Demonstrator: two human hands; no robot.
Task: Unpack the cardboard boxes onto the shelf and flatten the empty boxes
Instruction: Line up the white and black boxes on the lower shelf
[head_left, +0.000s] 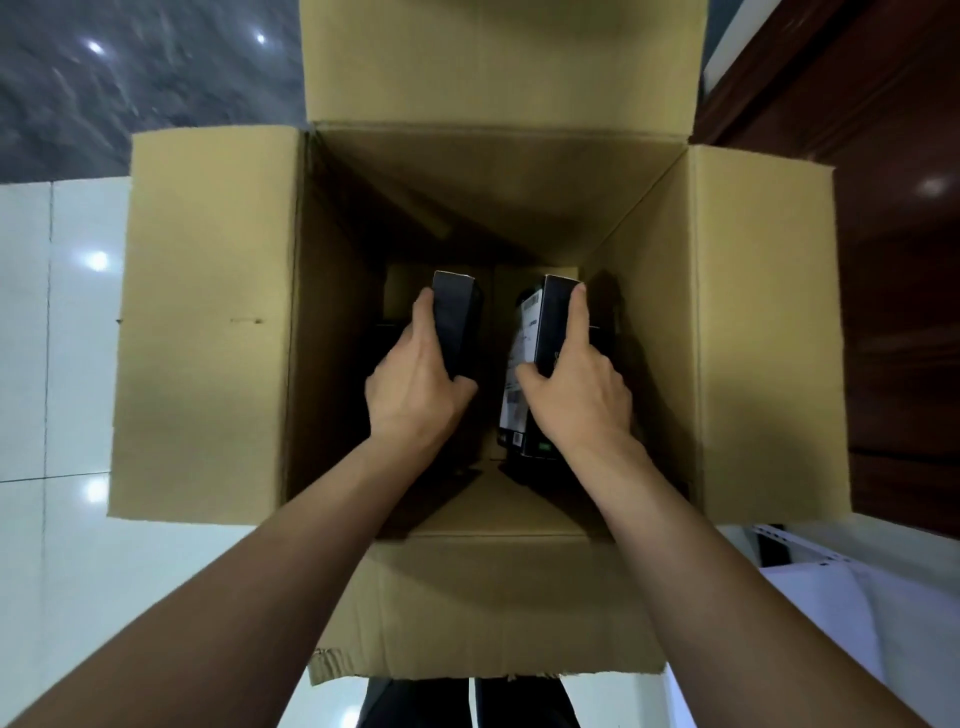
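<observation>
A large brown cardboard box (208, 322) stands open on the floor below me, all its flaps spread outward. Both my arms reach down inside it. My left hand (415, 384) grips a slim black carton (457, 317) held on edge, fingers on its left face and thumb at its near end. My right hand (576, 384) grips a second black carton (540, 332) with a white printed label on its left face. More dark cartons lie in shadow at the bottom of the box, partly hidden by my hands.
White glossy floor tiles (57, 364) lie to the left, dark marbled flooring (130, 78) at the upper left. Dark brown wooden furniture (883, 260) stands on the right. A white surface with a perforated metal rail (789, 551) sits at the lower right.
</observation>
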